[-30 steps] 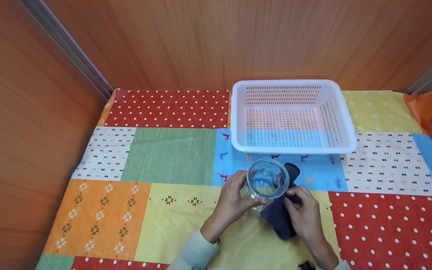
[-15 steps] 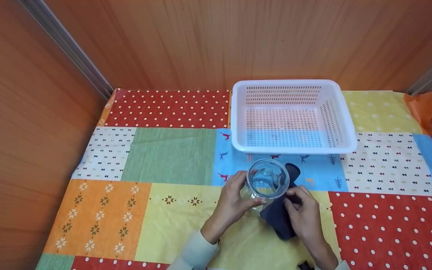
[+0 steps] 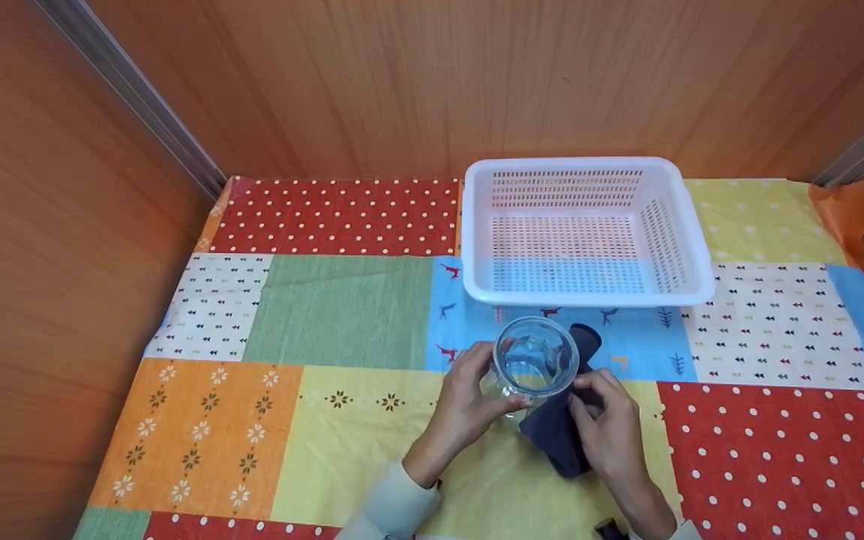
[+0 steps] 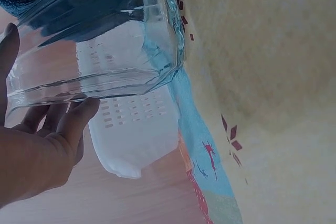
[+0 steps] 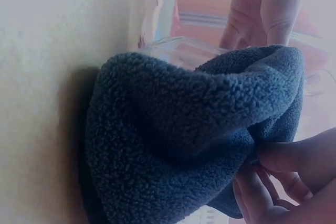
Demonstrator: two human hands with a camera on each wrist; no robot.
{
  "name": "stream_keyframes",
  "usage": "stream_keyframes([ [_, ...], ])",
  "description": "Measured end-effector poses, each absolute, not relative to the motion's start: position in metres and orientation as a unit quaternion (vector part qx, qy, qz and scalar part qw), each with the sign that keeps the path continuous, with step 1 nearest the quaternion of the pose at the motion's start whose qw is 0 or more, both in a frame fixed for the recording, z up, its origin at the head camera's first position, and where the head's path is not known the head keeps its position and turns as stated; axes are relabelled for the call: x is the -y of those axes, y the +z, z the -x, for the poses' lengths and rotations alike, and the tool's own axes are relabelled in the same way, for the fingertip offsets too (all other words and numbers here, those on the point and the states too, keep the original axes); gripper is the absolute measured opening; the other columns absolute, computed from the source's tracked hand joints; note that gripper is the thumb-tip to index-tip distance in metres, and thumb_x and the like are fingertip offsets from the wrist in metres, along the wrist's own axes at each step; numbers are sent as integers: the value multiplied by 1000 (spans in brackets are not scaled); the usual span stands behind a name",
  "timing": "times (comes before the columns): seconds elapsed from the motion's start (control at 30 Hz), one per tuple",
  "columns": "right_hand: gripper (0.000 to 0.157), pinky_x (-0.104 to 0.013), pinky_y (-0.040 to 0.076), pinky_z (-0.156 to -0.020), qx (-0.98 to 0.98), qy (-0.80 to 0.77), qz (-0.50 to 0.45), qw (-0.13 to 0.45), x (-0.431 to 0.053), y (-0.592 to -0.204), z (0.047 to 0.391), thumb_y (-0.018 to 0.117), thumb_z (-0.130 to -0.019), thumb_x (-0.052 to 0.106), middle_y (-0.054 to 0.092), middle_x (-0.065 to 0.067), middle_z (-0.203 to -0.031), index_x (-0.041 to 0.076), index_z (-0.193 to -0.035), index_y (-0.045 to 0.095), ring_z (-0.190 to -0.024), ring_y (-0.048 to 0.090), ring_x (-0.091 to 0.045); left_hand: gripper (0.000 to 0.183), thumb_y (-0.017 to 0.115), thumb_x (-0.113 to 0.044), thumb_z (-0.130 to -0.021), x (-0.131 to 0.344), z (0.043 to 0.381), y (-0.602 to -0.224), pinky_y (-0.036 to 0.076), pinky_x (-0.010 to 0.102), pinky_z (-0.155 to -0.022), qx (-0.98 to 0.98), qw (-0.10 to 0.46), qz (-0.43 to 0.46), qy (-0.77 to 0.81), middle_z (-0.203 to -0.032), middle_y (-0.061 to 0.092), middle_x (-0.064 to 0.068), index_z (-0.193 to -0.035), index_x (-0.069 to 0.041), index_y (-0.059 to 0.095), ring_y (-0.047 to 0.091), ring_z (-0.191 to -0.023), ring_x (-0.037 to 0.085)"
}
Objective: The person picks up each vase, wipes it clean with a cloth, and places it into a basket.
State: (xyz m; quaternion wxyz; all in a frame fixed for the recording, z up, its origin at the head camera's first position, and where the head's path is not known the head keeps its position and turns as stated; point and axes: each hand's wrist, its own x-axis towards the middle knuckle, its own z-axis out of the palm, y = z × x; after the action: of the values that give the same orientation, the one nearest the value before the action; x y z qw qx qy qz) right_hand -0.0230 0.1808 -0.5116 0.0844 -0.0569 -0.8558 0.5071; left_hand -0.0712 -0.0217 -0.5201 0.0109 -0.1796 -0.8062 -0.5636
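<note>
A clear glass jar (image 3: 511,405) with a wide open mouth stands on the patchwork cloth in front of the basket. My left hand (image 3: 464,397) grips its left side, thumb at the front and fingers behind; the left wrist view shows the jar's faceted wall (image 4: 105,80) against the fingers. On the jar's right side lies a dark blue-grey fleecy cloth (image 3: 556,439), bunched and hanging down toward the tabletop. My right hand (image 3: 612,427) pinches this cloth between thumb and fingers close to the jar's rim. In the right wrist view the cloth (image 5: 173,129) hides much of the glass.
A white perforated plastic basket (image 3: 588,300) sits just behind the jar. Wooden panels (image 3: 402,90) rise at the back and sides. The patchwork tablecloth (image 3: 342,307) covers the table. A small black object (image 3: 609,529) shows near my right wrist.
</note>
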Motion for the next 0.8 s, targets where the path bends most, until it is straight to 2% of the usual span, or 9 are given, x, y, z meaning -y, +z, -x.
stream_keyframes([
  [0.3, 20, -19, 58, -83, 830, 540, 61, 122, -175, -495, 21, 70, -89, -21, 66, -10, -102, -2, -96, 73, -97, 67, -9, 67, 97, -15, -73, 21, 71, -521, 56, 38, -98, 817, 31, 200, -540, -123, 70, 8, -133, -8, 67, 61, -116, 23],
  [0.37, 21, -20, 58, -83, 833, 536, 58, 122, -176, -497, 22, 70, -88, -21, 66, -10, -102, -2, -96, 73, -97, 65, -7, 67, 97, -16, -73, 21, 71, -521, 56, 38, -97, 818, 32, 202, -538, -123, 70, 8, -133, -9, 67, 61, -116, 23],
  [0.5, 22, -30, 60, -86, 838, 531, 59, 112, -179, -507, 23, 71, -88, -21, 67, -10, -103, -2, -99, 73, -100, 66, -7, 67, 97, -15, -73, 22, 71, -522, 57, 38, -96, 819, 35, 202, -537, -122, 69, 6, -132, -9, 67, 61, -115, 22],
  [0.57, 22, -30, 60, -87, 841, 527, 56, 109, -181, -513, 23, 71, -89, -20, 67, -11, -104, -1, -100, 73, -101, 66, -7, 67, 97, -14, -72, 22, 71, -521, 57, 38, -97, 817, 33, 200, -540, -122, 69, 6, -132, -8, 67, 61, -116, 23],
  [0.8, 25, -11, 55, -77, 847, 516, 37, 122, -186, -533, 22, 70, -86, -22, 67, -10, -99, 0, -96, 73, -94, 62, -5, 70, 98, -16, -72, 22, 70, -520, 56, 38, -97, 822, 27, 191, -535, -121, 69, 5, -134, -5, 66, 60, -115, 24],
])
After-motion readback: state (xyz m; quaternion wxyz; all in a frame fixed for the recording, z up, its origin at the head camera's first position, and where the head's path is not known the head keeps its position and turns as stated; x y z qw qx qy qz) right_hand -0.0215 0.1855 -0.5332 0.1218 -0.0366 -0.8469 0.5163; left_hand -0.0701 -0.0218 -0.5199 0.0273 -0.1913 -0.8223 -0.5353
